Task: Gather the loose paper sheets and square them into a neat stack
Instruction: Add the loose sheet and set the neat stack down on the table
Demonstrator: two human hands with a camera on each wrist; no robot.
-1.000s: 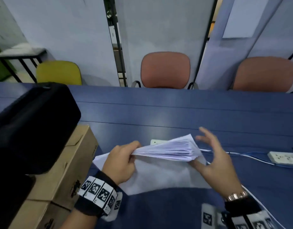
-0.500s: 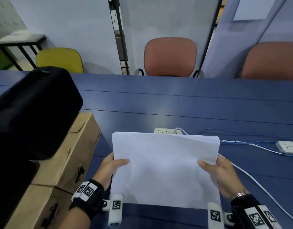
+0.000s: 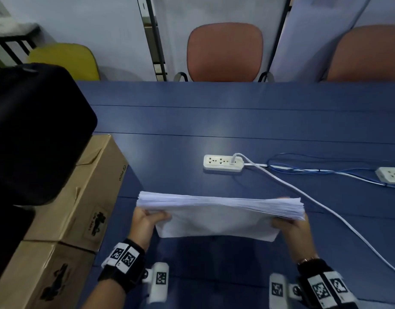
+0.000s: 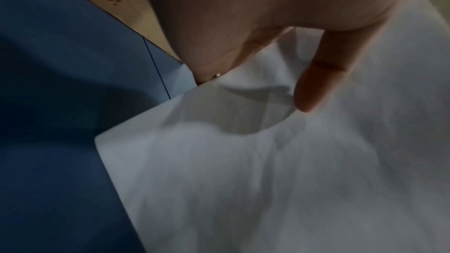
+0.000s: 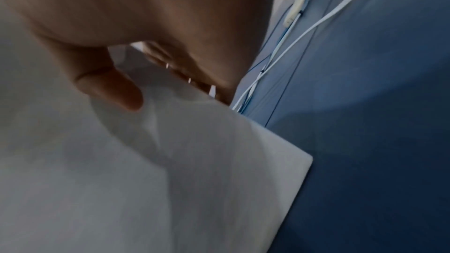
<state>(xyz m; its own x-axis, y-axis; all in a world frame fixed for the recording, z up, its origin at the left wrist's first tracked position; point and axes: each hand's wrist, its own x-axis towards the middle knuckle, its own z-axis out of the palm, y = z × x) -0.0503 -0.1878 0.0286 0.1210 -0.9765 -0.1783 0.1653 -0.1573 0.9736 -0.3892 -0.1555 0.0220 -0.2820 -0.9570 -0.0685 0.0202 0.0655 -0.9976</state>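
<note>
Low in the centre of the head view, the left hand [image 3: 148, 221] and right hand [image 3: 289, 226] each grasp an end of the paper stack [image 3: 218, 210], thumbs on its near face, holding it edge-up over the blue table [image 3: 214, 121]. At lower left, two closed cardboard boxes [image 3: 80, 197] sit under a black case [image 3: 33, 130]; beyond the stack lies a power strip [image 3: 223, 162].

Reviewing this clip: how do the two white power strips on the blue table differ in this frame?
The near power strip lies whole in the head view, straight beyond the paper stack; the far power strip is cut off by the right edge. The near power strip has a white plug seated at its right end; no plug shows on the visible part of the far power strip. Both are white, lie flat on the blue table and have cables running to them.
</note>
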